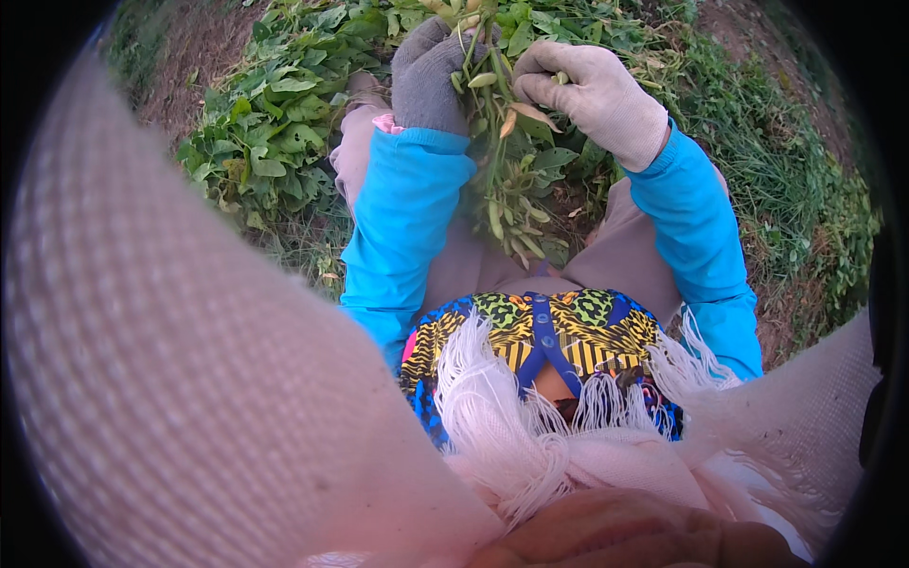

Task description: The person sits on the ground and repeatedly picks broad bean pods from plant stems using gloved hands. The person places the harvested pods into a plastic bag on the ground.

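My left hand (433, 79), in a grey knitted glove, is closed around the stem of an uprooted or cut bean plant (495, 153) at the top centre. Green pods (496, 219) and leaves hang from it over my lap, and a dry brown pod (508, 123) shows among them. My right hand (589, 96), in a pale knitted glove, is just right of the stem, with a small green pod (562, 77) pinched between thumb and fingers. Part of that pod is hidden by the glove.
Leafy green plants (284, 135) lie on the ground to the left. Grass and low weeds (767, 163) cover the right side, with bare brown soil (746, 35) at the upper right. A fringed pale scarf (213, 369) fills much of the lower left.
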Tool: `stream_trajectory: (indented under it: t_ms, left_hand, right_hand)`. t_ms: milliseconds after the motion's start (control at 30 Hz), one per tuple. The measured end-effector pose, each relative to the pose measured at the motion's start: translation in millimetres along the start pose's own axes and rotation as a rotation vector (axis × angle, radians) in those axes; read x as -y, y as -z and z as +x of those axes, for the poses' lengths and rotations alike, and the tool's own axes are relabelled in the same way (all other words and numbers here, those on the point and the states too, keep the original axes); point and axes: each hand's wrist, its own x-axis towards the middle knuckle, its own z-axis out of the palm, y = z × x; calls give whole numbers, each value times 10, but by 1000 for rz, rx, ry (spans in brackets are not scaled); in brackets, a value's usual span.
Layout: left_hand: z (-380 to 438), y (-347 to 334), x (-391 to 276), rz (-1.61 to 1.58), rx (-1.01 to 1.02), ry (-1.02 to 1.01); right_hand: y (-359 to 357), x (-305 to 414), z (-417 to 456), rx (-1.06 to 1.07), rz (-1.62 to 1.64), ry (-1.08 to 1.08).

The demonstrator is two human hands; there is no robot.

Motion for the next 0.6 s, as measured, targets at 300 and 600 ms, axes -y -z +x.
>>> stream_trajectory:
  t_ms: [300,600]
  left_hand:
    - [129,300,-208,88,30,-168]
    - [97,67,63,245,-66,-409]
  right_hand:
    - [90,-50,-134,69,240,-338]
    - [231,-240,-200,172,1231,-319]
